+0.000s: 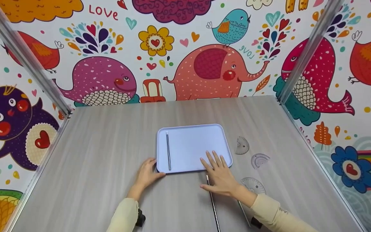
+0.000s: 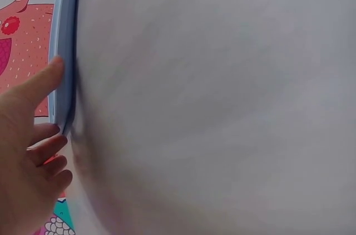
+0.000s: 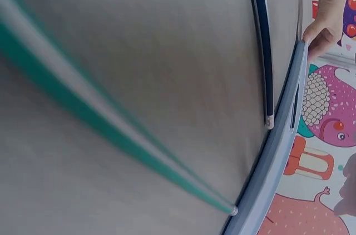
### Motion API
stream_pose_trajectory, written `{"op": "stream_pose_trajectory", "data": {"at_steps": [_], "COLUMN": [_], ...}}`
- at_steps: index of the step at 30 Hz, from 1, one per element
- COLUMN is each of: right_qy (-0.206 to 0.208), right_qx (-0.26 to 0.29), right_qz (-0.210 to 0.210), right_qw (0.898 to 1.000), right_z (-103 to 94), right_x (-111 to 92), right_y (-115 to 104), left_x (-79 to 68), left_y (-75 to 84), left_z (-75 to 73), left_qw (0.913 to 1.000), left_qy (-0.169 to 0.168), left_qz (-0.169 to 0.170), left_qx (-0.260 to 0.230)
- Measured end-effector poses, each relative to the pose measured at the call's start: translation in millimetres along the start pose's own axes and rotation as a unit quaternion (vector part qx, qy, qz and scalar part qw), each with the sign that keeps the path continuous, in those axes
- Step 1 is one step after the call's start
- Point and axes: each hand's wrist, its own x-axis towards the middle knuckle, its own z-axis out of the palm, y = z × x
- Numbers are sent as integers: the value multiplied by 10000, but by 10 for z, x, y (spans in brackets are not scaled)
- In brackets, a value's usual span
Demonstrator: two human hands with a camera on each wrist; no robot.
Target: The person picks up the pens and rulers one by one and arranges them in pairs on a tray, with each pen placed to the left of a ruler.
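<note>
My left hand (image 1: 147, 174) grips the front left corner of a pale lilac tray (image 1: 195, 141), thumb at the front edge and fingers along the left side. In the left wrist view its thumb lies on the tray's edge (image 2: 62, 79). A dark pencil (image 1: 168, 151) lies lengthwise in the tray's left part. Over the tray's front right corner, my right hand (image 1: 220, 177) is spread with straight fingers and holds nothing. Below it on the table are a second dark pencil (image 1: 213, 206) and a green pencil (image 3: 105, 126), partly hidden by the right arm in the head view.
Two small clear protractors (image 1: 242, 145) (image 1: 260, 160) lie right of the tray. A larger clear protractor (image 1: 253, 185) is partly covered by the right forearm. Patterned walls (image 1: 108, 80) and metal posts (image 1: 308, 48) border the wood-grain table (image 1: 108, 138).
</note>
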Motion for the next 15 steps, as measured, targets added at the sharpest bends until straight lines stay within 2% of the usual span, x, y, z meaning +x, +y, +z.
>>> {"op": "stream_pose_trajectory", "data": {"at_steps": [8,15], "right_qy": [-214,-240], "right_qx": [275,201], "right_qz": [265,413], "right_qw": [9990,9987], "right_z": [-33,-51], "right_x": [-290,-450], "right_y": [63,116], "left_x": [0,-15], "left_y": [0,-5], "left_z": [7,5], "left_qw": [9999,9998], "left_qy": [47,110], "left_qz": [48,73], "left_qx": [-124,-180]}}
